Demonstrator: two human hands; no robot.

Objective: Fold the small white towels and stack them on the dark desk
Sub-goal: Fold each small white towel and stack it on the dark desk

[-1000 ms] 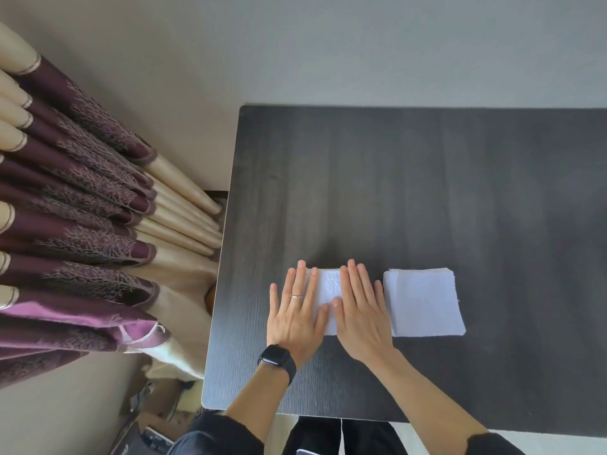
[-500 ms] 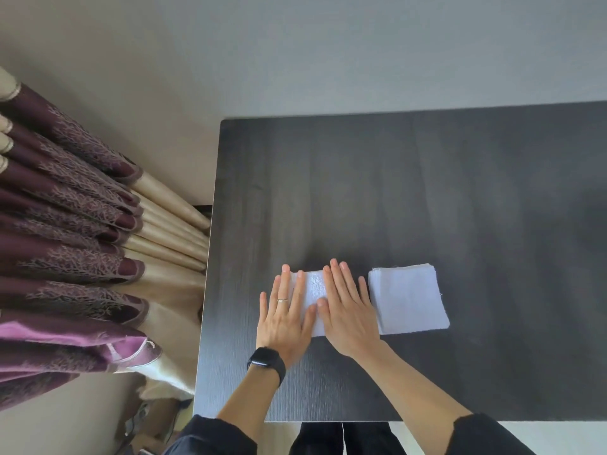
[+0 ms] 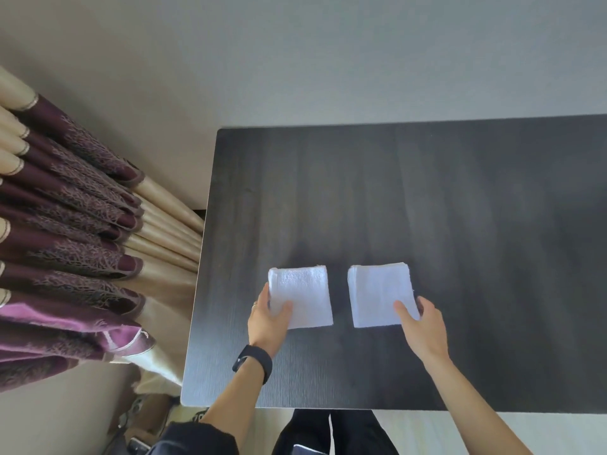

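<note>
Two small folded white towels lie side by side on the dark desk (image 3: 460, 198), a gap between them. My left hand (image 3: 267, 320) grips the near left corner of the left towel (image 3: 303, 292), thumb on top and fingers underneath. My right hand (image 3: 422, 323) pinches the near right corner of the right towel (image 3: 377, 290), which looks like a stack of thin layers; its thumb lies on top.
Purple and beige curtains (image 3: 72, 231) hang just left of the desk. The wall runs behind the desk's far edge. The desk's near edge is close to my body, with dark trousers (image 3: 331, 431) below it.
Both hands were pressing flat on the left towel; now they have parted and each holds a corner of a different towel. A gap has opened between the two towels.
</note>
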